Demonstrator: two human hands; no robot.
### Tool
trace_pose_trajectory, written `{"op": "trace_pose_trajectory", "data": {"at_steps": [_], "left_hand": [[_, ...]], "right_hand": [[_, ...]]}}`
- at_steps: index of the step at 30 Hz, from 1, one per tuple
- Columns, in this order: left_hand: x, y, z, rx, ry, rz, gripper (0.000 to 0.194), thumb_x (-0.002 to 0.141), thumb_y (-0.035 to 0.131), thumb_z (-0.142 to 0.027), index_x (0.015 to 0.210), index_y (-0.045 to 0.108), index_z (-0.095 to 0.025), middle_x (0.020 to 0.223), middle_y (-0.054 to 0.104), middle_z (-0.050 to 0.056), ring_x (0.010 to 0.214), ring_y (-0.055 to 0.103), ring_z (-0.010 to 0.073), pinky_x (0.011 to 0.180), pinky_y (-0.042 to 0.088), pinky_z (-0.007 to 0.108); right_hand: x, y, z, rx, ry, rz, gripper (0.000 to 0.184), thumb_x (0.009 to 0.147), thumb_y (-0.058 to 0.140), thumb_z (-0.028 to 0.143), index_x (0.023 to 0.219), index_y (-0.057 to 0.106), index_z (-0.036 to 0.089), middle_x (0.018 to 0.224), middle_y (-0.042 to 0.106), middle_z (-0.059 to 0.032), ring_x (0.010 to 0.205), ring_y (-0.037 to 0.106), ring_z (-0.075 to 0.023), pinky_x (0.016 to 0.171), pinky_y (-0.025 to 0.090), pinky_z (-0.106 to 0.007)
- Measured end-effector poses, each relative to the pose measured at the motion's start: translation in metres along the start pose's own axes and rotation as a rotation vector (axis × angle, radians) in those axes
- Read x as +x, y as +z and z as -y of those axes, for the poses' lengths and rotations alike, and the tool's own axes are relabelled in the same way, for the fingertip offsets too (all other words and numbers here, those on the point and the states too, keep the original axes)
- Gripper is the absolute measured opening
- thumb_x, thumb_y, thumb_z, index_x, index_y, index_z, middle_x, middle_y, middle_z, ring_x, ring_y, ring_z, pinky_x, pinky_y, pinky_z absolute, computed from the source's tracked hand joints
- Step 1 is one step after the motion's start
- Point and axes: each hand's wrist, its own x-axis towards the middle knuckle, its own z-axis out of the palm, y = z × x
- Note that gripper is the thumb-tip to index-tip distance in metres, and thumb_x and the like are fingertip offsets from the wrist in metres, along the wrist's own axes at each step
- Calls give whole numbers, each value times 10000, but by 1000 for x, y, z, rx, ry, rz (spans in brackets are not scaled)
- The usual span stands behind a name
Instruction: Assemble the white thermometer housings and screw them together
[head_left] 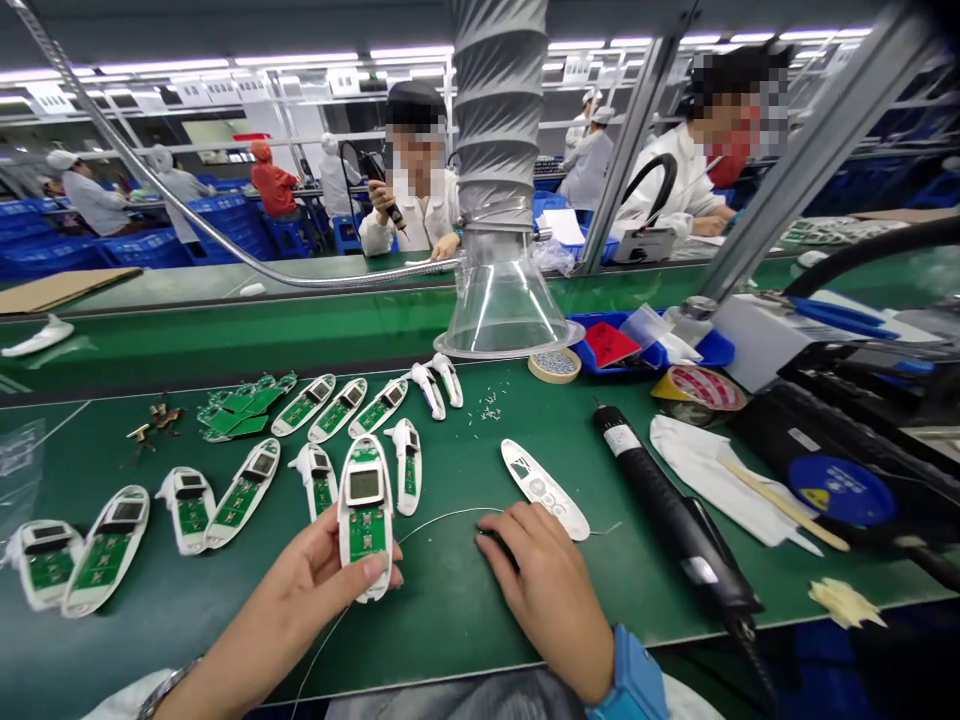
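My left hand (315,590) is shut on a white device shell (366,520) with a green circuit board and a small screen. My right hand (540,585) rests on the green bench mat (450,600), its fingers curled over a thin wire (439,515). Whether it grips the wire, I cannot tell. Just above those fingers lies a white front cover (544,488). Several similar open devices (244,495) are lined up to the left, beside a heap of green boards (244,410). A black corded electric screwdriver (660,490) lies to the right of my right hand.
A clear fume hood (502,310) hangs from a grey duct at the bench's far edge. Nearby are a tape roll (553,365), a blue tray (615,342), a white cloth (712,480) and a black bench unit (832,450). Co-workers (412,190) sit beyond a green conveyor (225,345).
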Motion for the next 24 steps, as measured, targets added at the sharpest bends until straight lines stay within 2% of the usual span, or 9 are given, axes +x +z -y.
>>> {"op": "trace_pose_trajectory", "data": {"at_steps": [6, 9, 11, 12, 15, 17, 19, 22, 24], "left_hand": [[-14, -15, 7, -82, 15, -164, 404, 629, 757, -443, 915, 613, -198, 813, 666, -2, 759, 615, 158, 716, 492, 209], [-17, -25, 11, -117, 21, -204, 448, 619, 764, -451, 961, 606, -208, 830, 676, -3, 767, 622, 165, 724, 501, 213], [-19, -34, 13, -122, 20, -221, 474, 612, 771, -452, 986, 596, -221, 866, 683, -5, 798, 625, 171, 742, 508, 215], [-20, -39, 14, -120, 16, -223, 480, 610, 774, -450, 994, 592, -226, 890, 683, -6, 824, 625, 177, 753, 511, 216], [-18, -50, 16, -107, -1, -191, 477, 620, 770, -449, 1000, 586, -228, 948, 679, 3, 903, 618, 200, 796, 514, 233], [-14, -51, 17, -83, -5, -148, 458, 643, 752, -458, 997, 583, -221, 955, 676, 13, 921, 612, 205, 816, 507, 241], [-9, -46, 17, -66, -3, -94, 451, 667, 733, -462, 1015, 572, -225, 941, 672, 14, 897, 611, 195, 818, 498, 240], [-3, -31, 12, -72, -41, 16, 454, 701, 709, -439, 1072, 544, -237, 910, 662, 7, 830, 609, 171, 780, 489, 239], [-2, -19, 5, -81, -92, 116, 422, 709, 700, -415, 1054, 553, -224, 874, 655, 9, 784, 601, 163, 738, 480, 239]], "right_hand": [[11, 4, 0, -101, -12, -3, 276, 944, 321, 187, 731, 497, 175, 701, 488, -50, 639, 446, -211, 582, 359, -336], [1, 19, 30, -37, -27, -6, 284, 935, 295, 145, 725, 483, 178, 694, 499, -46, 626, 472, -194, 565, 377, -315], [-10, 33, 56, 180, -84, 29, 279, 946, 302, 166, 763, 511, 198, 718, 548, -25, 616, 519, -159, 531, 395, -265], [-15, 40, 69, 300, -198, 62, 247, 959, 340, 235, 819, 543, 221, 727, 579, 2, 557, 520, -128, 478, 384, -239], [-18, 42, 86, 462, -447, 150, 280, 990, 319, 412, 1042, 538, 245, 915, 662, 52, 660, 591, -100, 516, 412, -232], [-9, 26, 74, 448, -454, 55, 306, 1007, 267, 358, 1026, 543, 225, 929, 669, 47, 724, 595, -113, 593, 420, -254], [4, 0, 45, 353, -308, -67, 265, 984, 297, 221, 999, 561, 213, 922, 657, 10, 790, 571, -149, 706, 421, -291], [22, -37, -9, 49, -30, -57, 209, 911, 459, 235, 1089, 556, 183, 1047, 603, -75, 976, 509, -238, 855, 401, -379], [29, -49, -39, -47, 133, -1, 356, 815, 582, 327, 1120, 541, 148, 1086, 568, -134, 1017, 471, -320, 861, 380, -457]]}}
